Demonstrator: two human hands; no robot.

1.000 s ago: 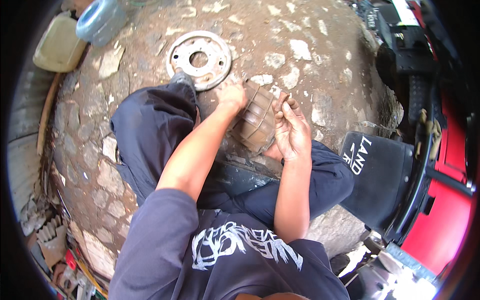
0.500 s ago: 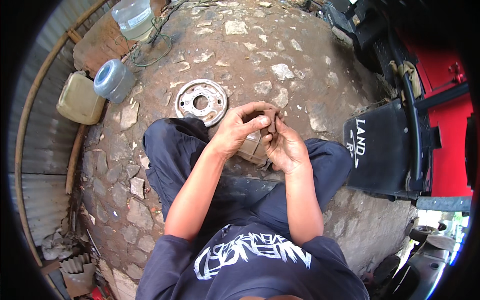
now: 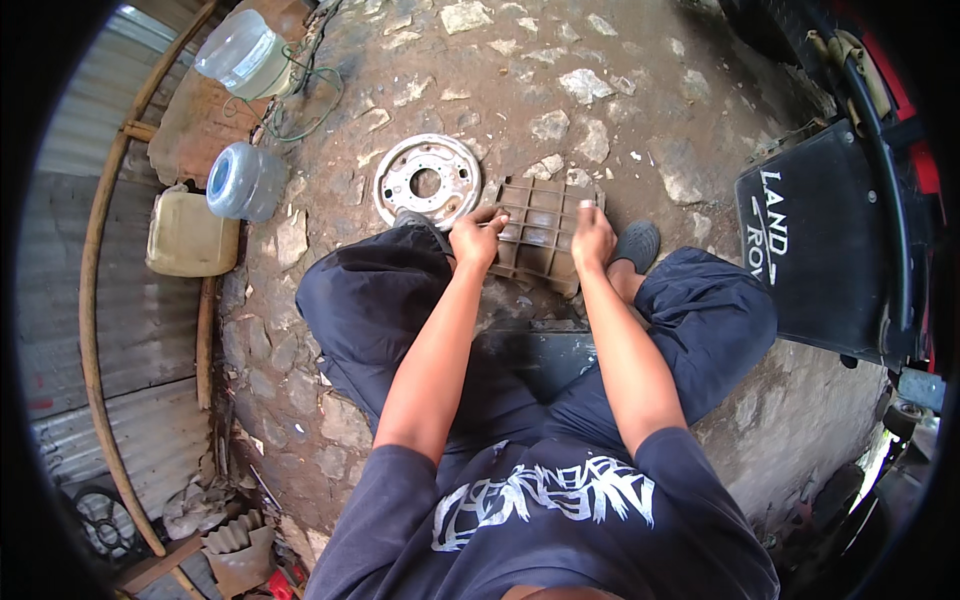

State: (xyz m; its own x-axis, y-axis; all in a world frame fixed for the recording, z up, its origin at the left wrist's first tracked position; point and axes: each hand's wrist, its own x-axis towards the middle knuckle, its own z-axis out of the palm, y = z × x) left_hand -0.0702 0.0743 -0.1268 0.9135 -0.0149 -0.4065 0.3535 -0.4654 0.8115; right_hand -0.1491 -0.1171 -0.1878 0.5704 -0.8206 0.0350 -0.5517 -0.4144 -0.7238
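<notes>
Between my knees is a dirty brown ribbed plastic crate (image 3: 538,208), with a grid of square openings on top. Something pale shows through its middle openings. My left hand (image 3: 477,240) is closed at its left edge, while my right hand (image 3: 593,240) grips the right edge. The undersides of both hands' fingers are partly hidden. Just beyond my left hand, a worn whitish round metal plate (image 3: 455,182) with a central hole lies flat on the ground.
Uneven stone-and-dirt ground (image 3: 400,60) surrounds me. Plastic water jugs (image 3: 262,185) and a yellowish jerrycan (image 3: 165,235) stand at left by a corrugated metal wall (image 3: 70,280). A black vehicle mud flap (image 3: 815,240) hangs at right. My dark sandal (image 3: 638,245) is beside the crate.
My hands have moved apart from the small brown piece they held together and now hold the crate's two sides. The brown piece no longer shows. The view has shifted, showing more of the crate.
</notes>
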